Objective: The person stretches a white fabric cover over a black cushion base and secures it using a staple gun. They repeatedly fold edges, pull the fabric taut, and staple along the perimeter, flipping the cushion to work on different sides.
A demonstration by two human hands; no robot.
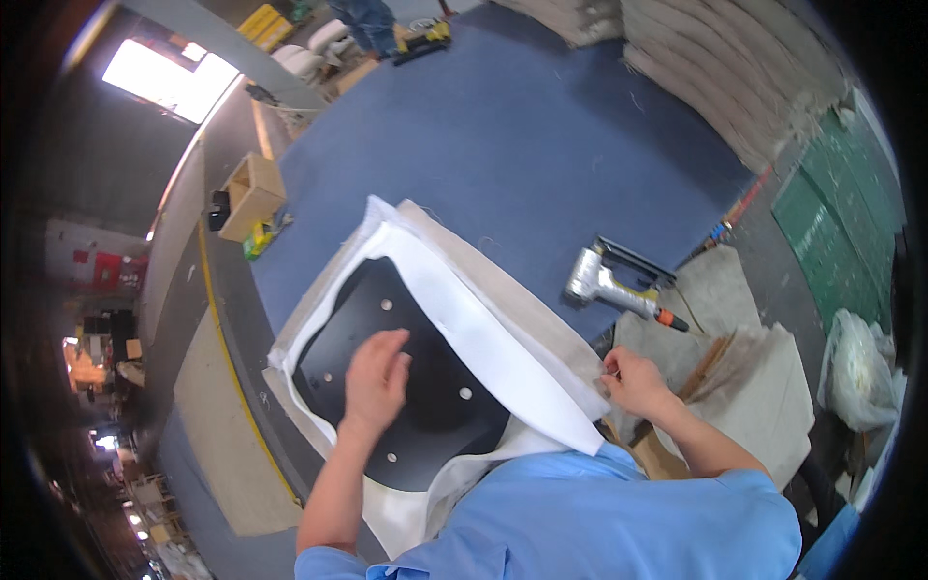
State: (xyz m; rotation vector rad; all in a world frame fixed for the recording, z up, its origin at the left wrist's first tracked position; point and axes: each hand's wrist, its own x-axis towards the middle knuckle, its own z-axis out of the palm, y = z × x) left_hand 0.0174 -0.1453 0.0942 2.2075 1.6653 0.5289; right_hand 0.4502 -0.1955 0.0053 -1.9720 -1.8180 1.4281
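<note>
A black panel [435,416] with several round holes lies in front of me, framed by white padding [483,338] and a beige-grey fabric cover [512,304] around its edges. My left hand [377,380] is over the panel's left half, fingers stretched and holding nothing; whether it touches the surface I cannot tell. At the cover's right corner, my right hand [634,383] pinches the fabric edge between thumb and fingers. Just beyond that hand lies a silver staple gun [619,285] with an orange hose fitting. Near my body the white padding's loose edge hangs in folds.
The work rests on a blue-covered table [464,145]. Stacked beige fabric pieces [725,68] fill the far right. A small wooden box [253,193] and a yellow-green tape measure [259,238] sit at the left edge. Loose cloth [754,387] and a plastic bag [860,372] are at right.
</note>
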